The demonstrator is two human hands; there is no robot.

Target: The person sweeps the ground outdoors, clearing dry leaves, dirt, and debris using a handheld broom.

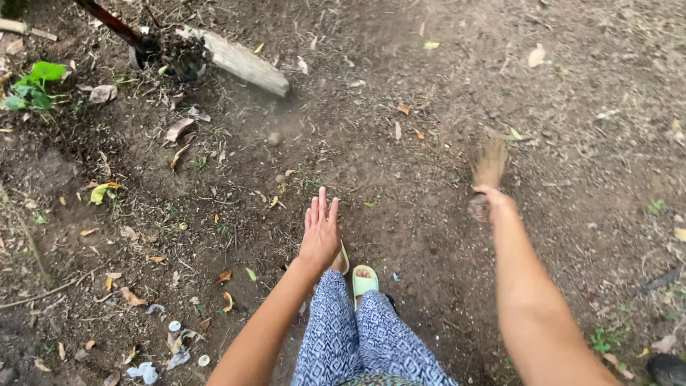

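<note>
While I watch from the head view, my right hand [493, 200] is closed around the handle of a short straw broom [489, 166], its bristles blurred and low over the bare dirt ground [400, 179]. My left hand [319, 232] hangs open, fingers spread, holding nothing, above the green sandals [364, 280]. Dry leaves [179, 129] lie scattered to the left, near a weathered plank [239, 63] and a small green plant [32, 86]. To sweep well, I judge the strokes should stay short and shallow, bristles just grazing the soil, so leaves move without raising dust or digging in, and the wrist stays loose.
</note>
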